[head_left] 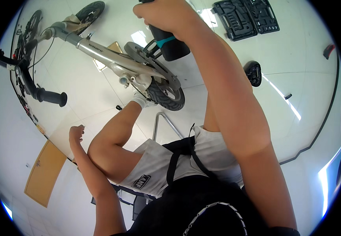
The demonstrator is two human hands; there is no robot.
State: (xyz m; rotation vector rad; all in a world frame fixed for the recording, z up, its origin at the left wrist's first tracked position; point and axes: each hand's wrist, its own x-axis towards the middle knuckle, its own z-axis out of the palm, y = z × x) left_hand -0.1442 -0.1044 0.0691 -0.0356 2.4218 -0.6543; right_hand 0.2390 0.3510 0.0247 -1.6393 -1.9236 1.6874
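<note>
My right hand [160,15] is at the top of the view, wrapped round a black cordless drill with a teal band [165,41]. Its thick base points down over the rear of a grey small-wheeled bicycle [99,54]; the drill's front end is cut off by the upper edge. The bicycle's rear wheel [165,96] stands just beyond my feet, and its handlebar grip [51,97] sticks out at the left. My left hand [77,133] hovers beside my left knee, apart from the bicycle, with its fingers curled. Whether something small is in it is hidden.
An open black tool case [237,19] lies on the tiled floor at the far right. Nearer are a black bicycle saddle [253,73] and a small black part [288,96]. A red and black object [328,51] is by the right edge. A bent metal tube [157,125] rises between my legs.
</note>
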